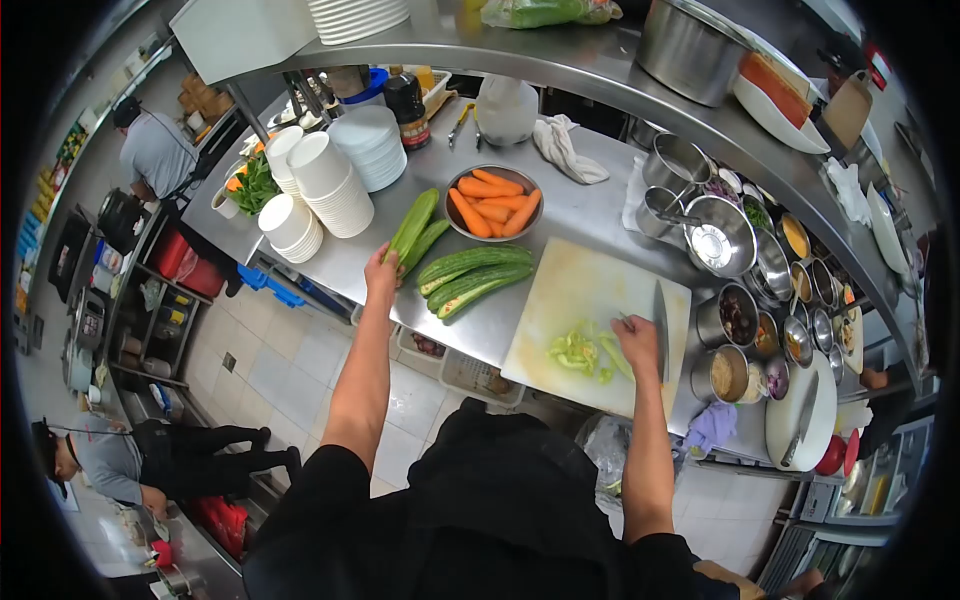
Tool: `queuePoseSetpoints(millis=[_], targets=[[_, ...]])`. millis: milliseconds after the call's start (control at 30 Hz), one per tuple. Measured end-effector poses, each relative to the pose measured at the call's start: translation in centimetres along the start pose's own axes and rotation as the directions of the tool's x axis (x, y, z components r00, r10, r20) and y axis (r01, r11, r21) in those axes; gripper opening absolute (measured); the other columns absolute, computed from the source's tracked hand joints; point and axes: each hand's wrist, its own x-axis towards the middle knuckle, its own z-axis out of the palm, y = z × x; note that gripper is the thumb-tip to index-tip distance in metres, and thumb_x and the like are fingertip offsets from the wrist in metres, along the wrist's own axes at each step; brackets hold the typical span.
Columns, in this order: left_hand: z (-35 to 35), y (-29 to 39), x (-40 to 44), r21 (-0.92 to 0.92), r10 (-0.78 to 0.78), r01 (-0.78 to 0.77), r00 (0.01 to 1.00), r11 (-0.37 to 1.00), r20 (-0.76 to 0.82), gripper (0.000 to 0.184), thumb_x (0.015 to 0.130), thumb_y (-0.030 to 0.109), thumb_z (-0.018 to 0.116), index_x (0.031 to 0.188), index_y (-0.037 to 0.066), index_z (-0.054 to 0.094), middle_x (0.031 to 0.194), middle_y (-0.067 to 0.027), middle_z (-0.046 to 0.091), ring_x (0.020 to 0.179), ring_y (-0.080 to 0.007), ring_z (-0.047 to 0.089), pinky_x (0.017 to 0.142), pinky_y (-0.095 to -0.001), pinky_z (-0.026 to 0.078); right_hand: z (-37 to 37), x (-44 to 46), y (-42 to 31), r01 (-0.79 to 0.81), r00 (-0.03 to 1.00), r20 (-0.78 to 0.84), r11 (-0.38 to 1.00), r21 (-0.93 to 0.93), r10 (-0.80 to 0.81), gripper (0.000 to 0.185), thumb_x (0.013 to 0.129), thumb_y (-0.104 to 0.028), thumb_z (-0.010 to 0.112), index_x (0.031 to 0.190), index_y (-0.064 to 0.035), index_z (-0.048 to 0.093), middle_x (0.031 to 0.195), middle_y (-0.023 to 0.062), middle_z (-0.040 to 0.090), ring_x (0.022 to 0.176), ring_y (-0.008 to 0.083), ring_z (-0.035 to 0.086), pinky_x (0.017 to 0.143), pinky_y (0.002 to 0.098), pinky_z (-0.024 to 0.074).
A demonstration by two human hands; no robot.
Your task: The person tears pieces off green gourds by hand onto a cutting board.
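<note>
An elongated, light-green cucumber (413,224) is pinched in the left grip (381,272); a small tool (627,322) is held in the right grip (638,346).

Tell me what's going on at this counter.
Someone stands at a steel counter. Their left hand grips one end of a long green vegetable; more lie nearby, beside a bowl of carrots. Their right hand is over a white cutting board, pinching something too small to make out. Cut green pieces sit on the board, and a knife lies beside that hand. Two other people are off to the left.
</note>
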Motion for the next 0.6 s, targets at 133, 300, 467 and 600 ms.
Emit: queuePoseSetpoints(millis=[133, 300, 467, 600], targets=[[3.1, 5.9, -6.3, 0.776, 0.402, -0.108, 0.894, 0.622, -0.197, 0.048, 0.075, 0.017, 0.067, 0.119, 0.005, 0.052, 0.116, -0.023, 0.048, 0.101, -0.038, 0.05, 0.086, -0.0419, 0.042, -0.3, -0.7, -1.6, 0.03, 0.999, -0.016, 0.999, -0.02, -0.03, 0.036, 0.073, -0.025, 0.067, 0.06, 0.0029, 0.049, 0.048, 0.008, 0.039, 0.049, 0.0112, 0.034, 0.046, 0.0323, 0.032], [4.3, 1.0, -6.8, 0.782, 0.464, -0.24, 0.883, 0.575, -0.069, 0.046, 0.072, 0.014, 0.068, 0.115, 0.004, 0.056, 0.123, -0.0276, 0.041, 0.115, -0.0395, 0.04, 0.096, -0.042, 0.034, -0.4, -1.6, -0.2, -0.01, 1.0, -0.008, 0.998, -0.067, 0.009, 0.035, 0.073, -0.026, 0.066, 0.062, 0.0031, 0.051, 0.05, 0.0117, 0.044, 0.046, 0.0169, 0.039, 0.048, 0.0335, 0.036], [4.7, 2.7, -7.8, 0.865, 0.528, -0.171, 0.84, 0.471, -0.121, 0.045, 0.072, 0.012, 0.066, 0.116, 0.007, 0.057, 0.124, -0.0284, 0.039, 0.11, -0.0377, 0.043, 0.094, -0.0402, 0.035, -0.8, -2.3, 0.0, -0.046, 0.999, 0.004, 0.993, -0.109, 0.047, 0.036, 0.073, -0.027, 0.066, 0.06, 0.0019, 0.049, 0.049, 0.012, 0.043, 0.046, 0.0187, 0.039, 0.047, 0.0343, 0.0362], [5.2, 1.6, -5.9, 0.808, 0.532, -0.455, 0.819, 0.374, 0.214, 0.045, 0.069, 0.014, 0.07, 0.113, 0.009, 0.059, 0.112, -0.0204, 0.053, 0.101, -0.033, 0.049, 0.09, -0.0416, 0.038, -0.7, -2.5, 0.5, -0.011, 1.0, -0.01, 0.994, -0.106, 0.01, 0.038, 0.073, -0.029, 0.066, 0.058, 0.0018, 0.048, 0.05, 0.0124, 0.043, 0.046, 0.0188, 0.04, 0.048, 0.0349, 0.036]])
